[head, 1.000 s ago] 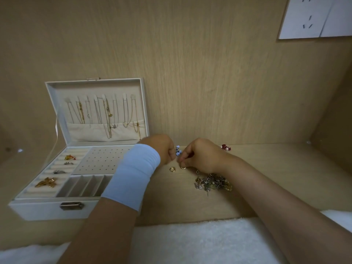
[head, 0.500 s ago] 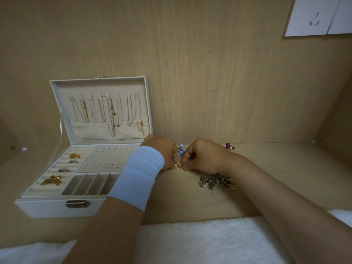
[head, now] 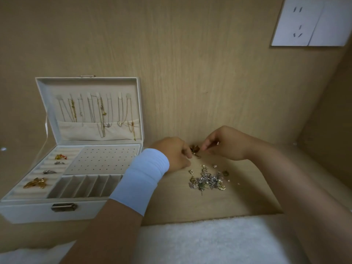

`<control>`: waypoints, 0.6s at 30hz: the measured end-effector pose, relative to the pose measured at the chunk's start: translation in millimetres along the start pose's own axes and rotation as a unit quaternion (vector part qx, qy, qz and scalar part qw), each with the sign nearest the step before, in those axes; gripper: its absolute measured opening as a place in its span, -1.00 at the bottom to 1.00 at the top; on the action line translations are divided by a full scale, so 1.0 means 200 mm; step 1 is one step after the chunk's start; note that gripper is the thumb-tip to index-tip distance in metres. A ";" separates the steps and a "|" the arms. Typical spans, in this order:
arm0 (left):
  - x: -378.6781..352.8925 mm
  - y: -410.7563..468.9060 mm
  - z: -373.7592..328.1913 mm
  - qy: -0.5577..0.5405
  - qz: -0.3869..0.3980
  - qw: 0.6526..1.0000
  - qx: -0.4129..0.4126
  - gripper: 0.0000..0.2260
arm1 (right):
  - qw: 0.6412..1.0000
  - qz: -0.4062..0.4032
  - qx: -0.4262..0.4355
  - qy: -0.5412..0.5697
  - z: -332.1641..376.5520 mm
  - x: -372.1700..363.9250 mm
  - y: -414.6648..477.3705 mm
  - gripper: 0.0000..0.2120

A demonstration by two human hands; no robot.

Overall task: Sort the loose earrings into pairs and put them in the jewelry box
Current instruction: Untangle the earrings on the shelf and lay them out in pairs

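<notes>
A white jewelry box (head: 26, 210) stands open at the left, with a perforated earring panel (head: 102, 159), divided slots and ring rolls holding a few brooches. A heap of loose earrings (head: 207, 181) lies on the wooden shelf in front of my hands. My left hand (head: 173, 154), with a white wristband, and my right hand (head: 226, 142) meet above the heap. Both pinch a small dark brown and gold earring (head: 195, 149) between their fingertips.
Several necklaces (head: 99, 113) hang inside the box lid. A wooden back wall rises just behind my hands, with a white socket plate (head: 308, 21) at the upper right. A side wall closes the right. A white fluffy towel (head: 209, 241) lies along the near edge.
The view has shifted, uncovering more of the earring heap. The blue bead piece between my fingers is gone from sight; both hands now pinch a brownish earring.
</notes>
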State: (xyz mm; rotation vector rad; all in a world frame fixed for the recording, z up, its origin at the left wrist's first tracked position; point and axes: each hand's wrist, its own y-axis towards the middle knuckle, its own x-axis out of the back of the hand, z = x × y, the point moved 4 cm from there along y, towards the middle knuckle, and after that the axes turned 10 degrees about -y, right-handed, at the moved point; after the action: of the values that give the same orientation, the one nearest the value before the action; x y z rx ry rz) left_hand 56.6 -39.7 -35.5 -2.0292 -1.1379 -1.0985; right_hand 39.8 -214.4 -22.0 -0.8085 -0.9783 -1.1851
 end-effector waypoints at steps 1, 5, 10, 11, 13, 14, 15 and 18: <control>-0.03 0.00 -0.03 -0.009 0.009 1.000 -0.002 -0.80 | 1.000 0.008 -0.009 -0.014 -0.03 -0.01 -0.02 -0.83; -0.14 0.02 -0.07 -0.012 0.039 0.999 -0.003 -0.79 | 0.998 0.029 -0.039 -0.046 -0.12 -0.04 -0.08 -0.85; -0.18 0.03 -0.07 -0.082 0.027 0.996 -0.021 -0.84 | 0.996 0.037 -0.043 -0.069 -0.16 -0.06 -0.08 -0.78; -0.18 0.03 -0.07 -0.096 0.013 0.995 -0.022 -0.85 | 0.996 0.036 -0.043 -0.064 -0.16 -0.07 -0.08 -0.78; -0.17 0.05 -0.05 -0.118 -0.025 0.993 -0.020 -0.86 | 0.997 0.034 -0.036 -0.052 -0.16 -0.08 -0.07 -0.79; -0.16 0.06 -0.05 -0.119 -0.042 0.992 -0.021 -0.84 | 0.998 0.032 -0.033 -0.048 -0.16 -0.08 -0.06 -0.80; -0.15 0.07 -0.04 -0.114 -0.052 0.992 -0.025 -0.82 | 0.998 0.029 -0.030 -0.044 -0.15 -0.09 -0.06 -0.82; -0.17 0.09 -0.05 -0.096 -0.038 0.994 -0.045 -0.76 | 0.998 0.021 -0.023 -0.045 -0.14 -0.11 -0.05 -0.86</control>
State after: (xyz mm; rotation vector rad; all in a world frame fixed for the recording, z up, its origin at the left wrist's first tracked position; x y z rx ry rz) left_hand 58.5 -69.5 -60.5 -2.2171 -1.2915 -1.0230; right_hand 33.5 -233.1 -52.5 -0.9227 -1.0050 -1.1465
